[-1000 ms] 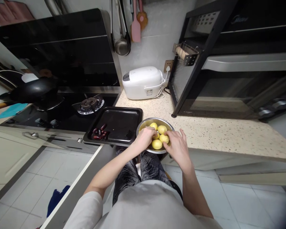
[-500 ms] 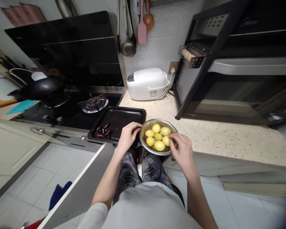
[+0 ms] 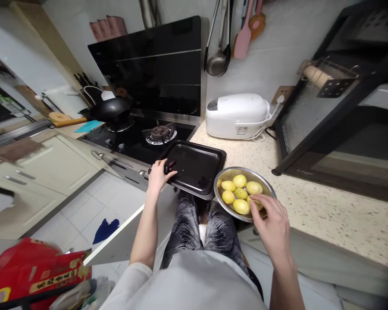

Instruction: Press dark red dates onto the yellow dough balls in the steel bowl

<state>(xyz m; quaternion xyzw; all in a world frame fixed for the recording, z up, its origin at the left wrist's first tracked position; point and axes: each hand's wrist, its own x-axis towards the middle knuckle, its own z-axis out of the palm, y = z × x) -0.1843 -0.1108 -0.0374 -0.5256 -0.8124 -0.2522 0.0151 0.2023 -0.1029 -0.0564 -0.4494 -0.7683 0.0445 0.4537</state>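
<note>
My left hand (image 3: 158, 175) is over the left end of a black baking tray (image 3: 198, 163), thumb and fingers apart around dark red dates (image 3: 171, 164). Most of the dates are hidden beneath the hand. To the right, a round steel bowl (image 3: 221, 201) holds several yellow lemons (image 3: 241, 206). My right hand (image 3: 271, 215) reaches over the bowl's right side, its thumb and fingertips closed on one lemon (image 3: 259, 204), which lies among the others and is partly covered.
Behind the bowl stands a white rice cooker (image 3: 237, 116), with a black oven (image 3: 349, 142) to its right. A gas burner (image 3: 161, 133) and a wok (image 3: 111, 110) are beyond the tray. An open drawer (image 3: 123, 241) juts out at my left, near a red bag (image 3: 39, 275).
My left hand has left the bowl's rim and moved left to the dates on the tray. The right hand stays at the same lemon. The view has swung left.
</note>
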